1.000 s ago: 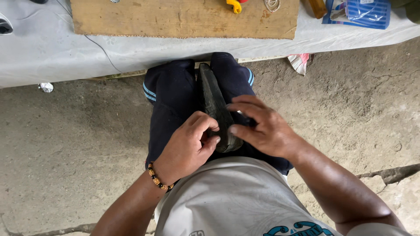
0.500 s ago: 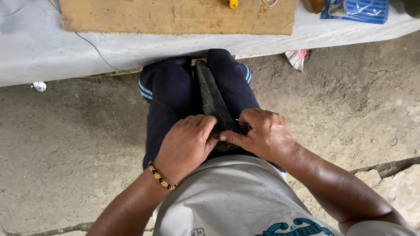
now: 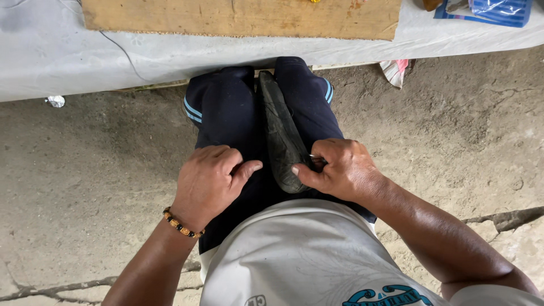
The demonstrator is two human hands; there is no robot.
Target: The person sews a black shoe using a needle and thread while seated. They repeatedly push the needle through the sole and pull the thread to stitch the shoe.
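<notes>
A long dark grey-black object (image 3: 280, 133), like a worn shoe sole or strip of leather, lies lengthwise between my thighs on dark blue shorts (image 3: 226, 107). My right hand (image 3: 337, 170) grips its near end, thumb pressed on the rounded tip, with a small metal piece showing between the fingers. My left hand (image 3: 209, 181) rests curled on my left thigh just beside the object, thumb pointing toward it, holding nothing that I can see. A beaded bracelet (image 3: 181, 224) circles my left wrist.
A low surface with a white cover (image 3: 56, 56) runs across the top, carrying a wooden board (image 3: 238, 17) and a blue packet (image 3: 498, 11). A thin wire (image 3: 122, 56) hangs over the cover. The concrete floor (image 3: 85, 170) is cracked.
My left hand has come off the dark object and moved left onto my thigh. My right hand has stayed on the object's near end.
</notes>
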